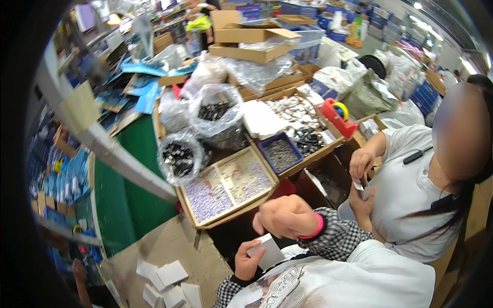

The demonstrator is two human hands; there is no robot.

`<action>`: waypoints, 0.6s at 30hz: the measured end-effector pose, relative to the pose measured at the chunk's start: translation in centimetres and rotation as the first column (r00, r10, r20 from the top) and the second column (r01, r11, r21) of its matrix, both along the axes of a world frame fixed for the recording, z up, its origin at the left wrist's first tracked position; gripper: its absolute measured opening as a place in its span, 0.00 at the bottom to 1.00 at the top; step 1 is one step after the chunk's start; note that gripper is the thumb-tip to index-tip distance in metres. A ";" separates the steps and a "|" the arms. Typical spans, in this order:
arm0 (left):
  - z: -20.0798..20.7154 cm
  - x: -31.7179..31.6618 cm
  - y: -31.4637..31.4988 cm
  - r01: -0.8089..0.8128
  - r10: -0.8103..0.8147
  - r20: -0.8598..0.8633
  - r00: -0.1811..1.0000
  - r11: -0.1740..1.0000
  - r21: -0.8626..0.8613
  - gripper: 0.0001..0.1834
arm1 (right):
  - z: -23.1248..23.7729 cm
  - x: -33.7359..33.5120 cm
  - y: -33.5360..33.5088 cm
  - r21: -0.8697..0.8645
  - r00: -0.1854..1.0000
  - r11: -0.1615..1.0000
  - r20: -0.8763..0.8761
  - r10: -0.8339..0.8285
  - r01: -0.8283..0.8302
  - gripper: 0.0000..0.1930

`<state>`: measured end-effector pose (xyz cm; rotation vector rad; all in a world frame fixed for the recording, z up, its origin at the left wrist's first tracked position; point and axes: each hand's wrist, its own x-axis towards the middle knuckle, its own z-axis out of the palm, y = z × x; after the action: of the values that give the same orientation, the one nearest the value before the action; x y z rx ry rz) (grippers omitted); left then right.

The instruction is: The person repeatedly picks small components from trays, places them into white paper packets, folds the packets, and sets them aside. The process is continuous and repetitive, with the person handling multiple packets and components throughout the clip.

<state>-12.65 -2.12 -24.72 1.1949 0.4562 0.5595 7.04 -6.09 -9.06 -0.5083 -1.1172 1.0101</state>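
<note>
My left hand (248,263) grips a small white box (268,250) close to my chest. My right hand (283,216), with a pink band at the wrist and a checked sleeve, hovers just above the box with its fingers curled shut. Whether it pinches something small is hidden. In front of both hands lies a shallow cardboard tray (206,222) with two fields of small parts.
A blue bin (281,152) of dark parts and clear bags of parts (178,157) stand behind the tray. Several white boxes (165,281) lie on cardboard at lower left. A co-worker in white (405,195) at the right handles a small item. A red tape dispenser (336,117) sits farther back.
</note>
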 end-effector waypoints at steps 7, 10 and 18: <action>-0.4 0.6 0.1 -0.033 0.032 -0.040 0.999 0.999 -0.039 0.14 | -12.6 1.9 -3.7 -0.424 0.834 0.723 0.362 -0.417 0.546 0.08; -1.1 1.0 0.1 -0.022 0.015 -0.075 0.997 0.995 -0.098 0.14 | -17.5 5.2 -4.6 -0.633 0.787 0.525 0.233 -0.572 0.569 0.11; -0.5 2.7 0.8 -0.024 0.000 -0.195 0.981 0.992 -0.121 0.14 | -24.2 19.3 -5.1 -0.831 -0.094 0.062 -0.137 -0.986 0.553 0.09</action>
<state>-10.00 -1.30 -25.18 1.1340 0.6558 0.4197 26.34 -11.18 -33.30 -0.9894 0.4960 0.1419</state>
